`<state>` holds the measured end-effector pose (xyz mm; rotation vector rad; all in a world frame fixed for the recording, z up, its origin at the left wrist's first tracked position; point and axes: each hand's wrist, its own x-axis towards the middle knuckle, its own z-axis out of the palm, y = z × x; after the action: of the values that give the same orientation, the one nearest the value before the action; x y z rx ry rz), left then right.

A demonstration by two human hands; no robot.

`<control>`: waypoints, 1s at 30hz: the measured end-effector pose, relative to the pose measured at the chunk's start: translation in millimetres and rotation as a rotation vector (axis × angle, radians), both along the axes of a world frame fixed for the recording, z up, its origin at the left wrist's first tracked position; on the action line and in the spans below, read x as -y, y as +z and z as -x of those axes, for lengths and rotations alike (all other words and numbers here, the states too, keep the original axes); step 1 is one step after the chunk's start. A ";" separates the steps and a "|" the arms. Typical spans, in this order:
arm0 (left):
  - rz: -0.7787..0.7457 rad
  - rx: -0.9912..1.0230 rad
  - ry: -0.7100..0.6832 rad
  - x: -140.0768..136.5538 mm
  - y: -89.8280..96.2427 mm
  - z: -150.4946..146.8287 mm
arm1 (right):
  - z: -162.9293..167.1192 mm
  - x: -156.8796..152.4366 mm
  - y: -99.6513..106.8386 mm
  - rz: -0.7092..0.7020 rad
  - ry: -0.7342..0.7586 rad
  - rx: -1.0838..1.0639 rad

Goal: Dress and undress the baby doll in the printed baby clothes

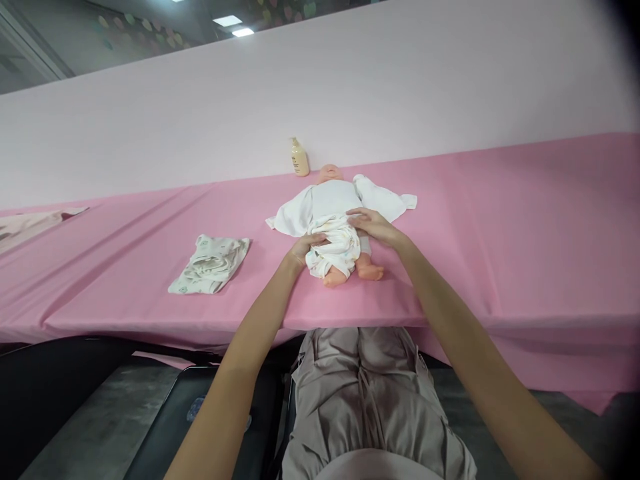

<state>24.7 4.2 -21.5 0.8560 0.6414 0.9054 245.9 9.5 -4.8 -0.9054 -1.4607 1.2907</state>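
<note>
A baby doll (331, 173) lies on its back, in a white long-sleeved top (336, 195) with its sleeves spread. White patterned baby pants (334, 245) are bunched over its hips and one leg. The other leg (369, 270) shows beside the fabric, with a plain white patch above the foot. My left hand (306, 248) grips the side of the pants, its thumb over the cloth and the other fingers mostly hidden. At the waist on the opposite side, my right hand (375, 225) reaches in with fingers stretched out, their tips touching the fabric.
A folded, patterned white cloth (210, 265) lies to the left on the pink-covered table (550, 253). Behind the doll's head stands a yellow pump bottle (299, 159) against the white wall. Another pale cloth (35, 225) lies far left. A black chair (200, 407) is below the table edge.
</note>
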 end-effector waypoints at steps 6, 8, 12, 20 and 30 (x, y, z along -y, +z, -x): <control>0.016 0.034 -0.029 -2.1 1.1 0.6 | -32.3 -10.1 -24.9 -0.486 -0.214 0.820; 0.004 0.059 -0.042 -2.3 1.2 0.6 | -31.0 -6.2 -27.8 -0.525 -0.171 0.955; -0.026 0.053 -0.017 -3.6 -0.6 1.3 | -21.1 -0.5 -24.7 -0.670 -0.185 0.993; -0.030 0.073 -0.020 -9.1 -4.8 5.1 | -19.1 -0.2 -25.4 -0.761 -0.205 1.087; 0.000 0.115 0.003 -5.4 3.9 5.7 | -8.1 -0.6 -25.3 -0.930 -0.169 0.915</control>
<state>19.0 9.6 -17.5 0.7966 0.5431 0.9502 254.0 10.1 -30.1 -0.9413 -2.2944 -0.0929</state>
